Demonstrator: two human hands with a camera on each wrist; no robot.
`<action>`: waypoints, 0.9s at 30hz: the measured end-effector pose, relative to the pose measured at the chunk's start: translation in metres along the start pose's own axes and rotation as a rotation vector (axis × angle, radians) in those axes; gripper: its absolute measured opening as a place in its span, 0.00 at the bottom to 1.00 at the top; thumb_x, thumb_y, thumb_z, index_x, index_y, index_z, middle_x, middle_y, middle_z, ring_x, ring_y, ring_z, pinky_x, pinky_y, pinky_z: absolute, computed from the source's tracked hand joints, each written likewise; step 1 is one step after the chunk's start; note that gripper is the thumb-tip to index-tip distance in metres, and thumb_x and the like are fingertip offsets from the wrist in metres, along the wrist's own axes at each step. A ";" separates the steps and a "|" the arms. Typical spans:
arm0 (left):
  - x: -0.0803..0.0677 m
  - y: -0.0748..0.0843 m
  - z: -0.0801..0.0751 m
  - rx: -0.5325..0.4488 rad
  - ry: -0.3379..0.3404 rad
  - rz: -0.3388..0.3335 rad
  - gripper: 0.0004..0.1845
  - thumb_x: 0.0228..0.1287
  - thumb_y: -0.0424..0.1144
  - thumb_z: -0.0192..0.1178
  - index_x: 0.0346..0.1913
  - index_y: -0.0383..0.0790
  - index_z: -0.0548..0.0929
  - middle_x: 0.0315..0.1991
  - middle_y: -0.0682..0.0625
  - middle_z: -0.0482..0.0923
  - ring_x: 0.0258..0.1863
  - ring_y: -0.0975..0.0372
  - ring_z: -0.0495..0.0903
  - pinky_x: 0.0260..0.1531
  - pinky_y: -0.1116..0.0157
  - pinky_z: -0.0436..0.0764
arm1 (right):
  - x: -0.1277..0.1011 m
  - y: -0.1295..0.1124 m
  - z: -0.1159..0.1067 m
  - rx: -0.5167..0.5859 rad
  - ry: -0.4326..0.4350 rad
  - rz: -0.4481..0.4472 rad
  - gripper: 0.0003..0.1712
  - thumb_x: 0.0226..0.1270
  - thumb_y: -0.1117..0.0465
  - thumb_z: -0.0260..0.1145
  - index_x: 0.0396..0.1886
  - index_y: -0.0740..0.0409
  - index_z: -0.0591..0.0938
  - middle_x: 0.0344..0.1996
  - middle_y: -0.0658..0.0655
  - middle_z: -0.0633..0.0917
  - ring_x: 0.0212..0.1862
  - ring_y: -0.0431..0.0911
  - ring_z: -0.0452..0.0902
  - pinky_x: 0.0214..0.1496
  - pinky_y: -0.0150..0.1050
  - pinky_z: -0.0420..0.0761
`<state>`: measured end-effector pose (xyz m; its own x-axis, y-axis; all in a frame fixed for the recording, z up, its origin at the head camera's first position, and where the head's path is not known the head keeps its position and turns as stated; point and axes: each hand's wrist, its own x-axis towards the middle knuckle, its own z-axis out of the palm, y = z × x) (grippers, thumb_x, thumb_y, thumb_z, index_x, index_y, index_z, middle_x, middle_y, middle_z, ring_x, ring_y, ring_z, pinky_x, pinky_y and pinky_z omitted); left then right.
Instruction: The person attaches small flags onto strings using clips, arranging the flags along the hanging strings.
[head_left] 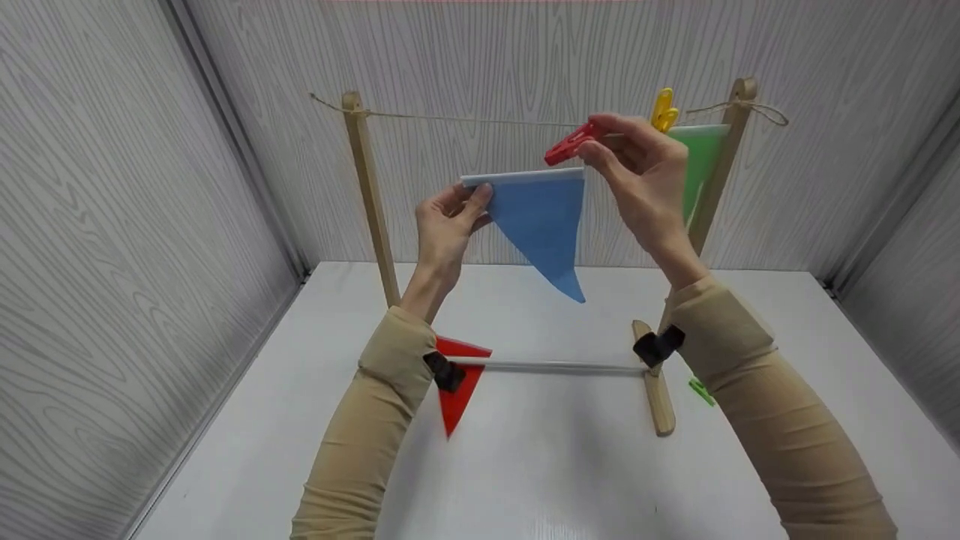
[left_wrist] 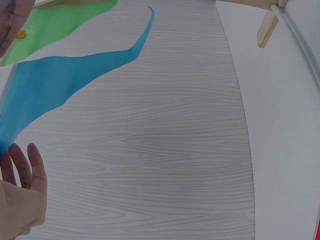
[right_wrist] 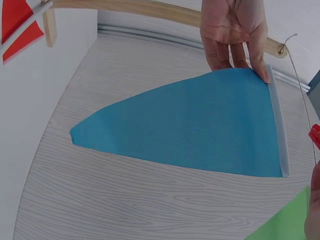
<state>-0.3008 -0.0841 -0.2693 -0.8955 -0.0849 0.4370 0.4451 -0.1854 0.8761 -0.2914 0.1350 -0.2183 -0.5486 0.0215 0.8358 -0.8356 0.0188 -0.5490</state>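
Left grip (head_left: 448, 225) pinches blue flag (head_left: 544, 225) corner | right grip (head_left: 637, 176) holds red clothespin (head_left: 568, 145) above flag

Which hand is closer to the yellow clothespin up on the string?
The right hand. It holds a red clothespin just beside the yellow clothespin. The left hand is farther away, pinching the blue flag at its far corner.

red flag (head_left: 455, 390): upper left part hidden behind the left sleeve | green flag (head_left: 697, 169): mostly covered by the right hand (head_left: 637, 176) | green peg (head_left: 701, 391): half hidden behind the right sleeve | red peg (right_wrist: 314, 136): cut by the right edge in the right wrist view
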 end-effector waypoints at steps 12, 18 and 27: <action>0.009 0.008 0.008 0.042 0.024 0.020 0.13 0.71 0.34 0.60 0.51 0.27 0.83 0.38 0.49 0.84 0.42 0.62 0.85 0.53 0.60 0.86 | 0.015 -0.010 0.016 0.069 0.041 -0.002 0.14 0.66 0.71 0.67 0.51 0.70 0.84 0.40 0.50 0.84 0.29 0.39 0.84 0.36 0.29 0.84; 0.012 0.013 0.014 0.063 0.032 0.033 0.13 0.72 0.34 0.60 0.50 0.27 0.82 0.36 0.50 0.84 0.40 0.65 0.84 0.52 0.60 0.86 | 0.023 -0.013 0.021 0.007 0.006 0.020 0.16 0.68 0.70 0.65 0.54 0.69 0.82 0.43 0.51 0.84 0.27 0.38 0.84 0.33 0.28 0.83; 0.015 0.018 0.018 0.076 0.045 0.054 0.14 0.72 0.35 0.60 0.52 0.27 0.82 0.41 0.43 0.85 0.41 0.63 0.84 0.52 0.60 0.86 | 0.033 -0.015 0.026 0.028 0.019 0.059 0.13 0.70 0.69 0.64 0.52 0.68 0.83 0.41 0.53 0.83 0.19 0.37 0.77 0.20 0.28 0.75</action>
<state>-0.3060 -0.0710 -0.2431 -0.8690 -0.1373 0.4754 0.4900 -0.1045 0.8655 -0.2978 0.1091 -0.1827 -0.5964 0.0407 0.8017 -0.8026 -0.0108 -0.5965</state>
